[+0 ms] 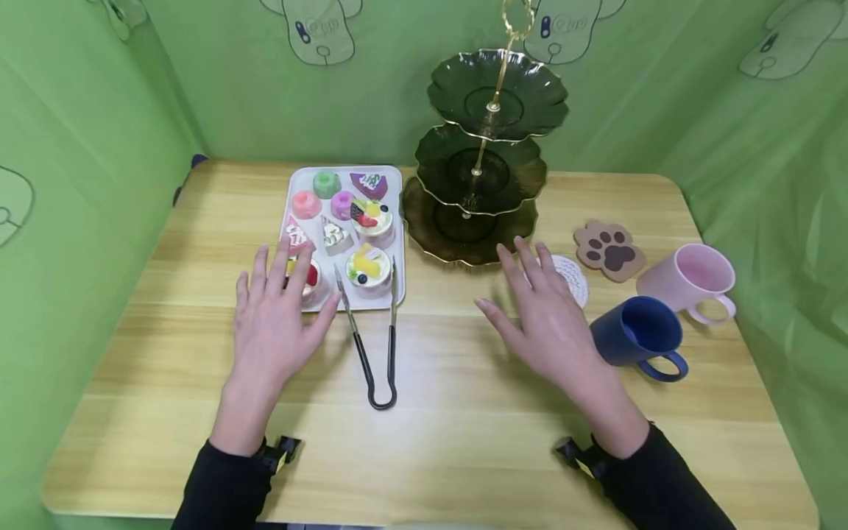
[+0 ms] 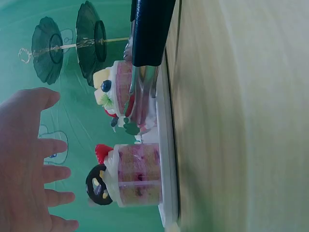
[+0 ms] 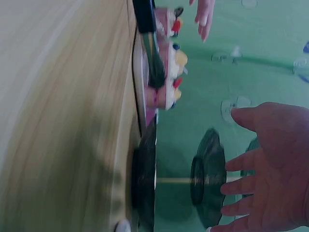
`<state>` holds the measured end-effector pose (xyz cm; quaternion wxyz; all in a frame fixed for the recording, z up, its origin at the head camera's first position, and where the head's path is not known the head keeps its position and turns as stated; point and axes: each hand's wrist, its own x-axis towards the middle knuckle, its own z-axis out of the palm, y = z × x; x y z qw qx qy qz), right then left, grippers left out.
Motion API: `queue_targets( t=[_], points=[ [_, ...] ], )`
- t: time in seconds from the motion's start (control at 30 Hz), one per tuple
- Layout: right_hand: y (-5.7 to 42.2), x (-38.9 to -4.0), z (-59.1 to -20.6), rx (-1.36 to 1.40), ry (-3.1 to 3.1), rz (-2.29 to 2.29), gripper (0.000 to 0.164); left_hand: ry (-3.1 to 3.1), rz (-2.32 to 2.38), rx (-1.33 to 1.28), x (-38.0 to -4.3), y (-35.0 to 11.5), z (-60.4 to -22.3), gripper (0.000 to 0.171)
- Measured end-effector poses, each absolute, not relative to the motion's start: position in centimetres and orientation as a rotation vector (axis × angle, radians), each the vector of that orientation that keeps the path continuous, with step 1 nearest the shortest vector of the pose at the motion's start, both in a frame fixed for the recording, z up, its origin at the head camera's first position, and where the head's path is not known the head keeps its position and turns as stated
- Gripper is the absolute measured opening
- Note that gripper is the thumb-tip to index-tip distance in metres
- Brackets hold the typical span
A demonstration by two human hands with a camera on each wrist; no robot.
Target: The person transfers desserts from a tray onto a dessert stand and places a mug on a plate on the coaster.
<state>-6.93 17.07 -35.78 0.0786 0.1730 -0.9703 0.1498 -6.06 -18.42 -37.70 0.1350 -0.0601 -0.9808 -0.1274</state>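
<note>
My left hand [image 1: 274, 316] hovers with spread, straight fingers over the lower left of a white tray [image 1: 400, 221]. Beneath its fingertips, a dessert cup [image 2: 139, 176] with a strawberry and a chocolate ring is partly hidden in the head view. Two more fruit-topped dessert cups [image 1: 369, 269] stand on the tray. Black-handled metal tongs [image 1: 391, 361] lie with spread arms, their tips over the tray's front edge. My right hand [image 1: 546, 316] is held above the table with fingers extended and nothing in it, partly covering a white round coaster [image 1: 573, 280].
A three-tier dark green stand [image 1: 510, 110] with gold trim rises at the back. Several small cakes [image 1: 327, 184] fill the tray's rear. To the right are a blue mug [image 1: 612, 338], a pink mug [image 1: 665, 283] and a paw-shaped coaster [image 1: 619, 255]. Green curtains surround the table.
</note>
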Motion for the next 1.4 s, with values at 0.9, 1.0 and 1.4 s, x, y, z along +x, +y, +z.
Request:
queue_targets(
  t=[0.9,1.0,1.4],
  points=[
    [2.1,-6.1,-36.7,0.716,-3.164,0.081,0.072,-3.111,-0.955,0.151,-6.3,-26.9,-39.9,0.080],
    [1.3,-6.3,-37.1,0.704,-3.227,-0.011,0.076,-3.166,-1.111,0.167,-7.5,-27.5,-39.8,0.070],
    [0.1,-7.0,-38.6,0.723,-3.350,-0.043,0.073,-3.130,-1.510,0.243,-9.8,-28.0,-40.7,0.048]
  ],
)
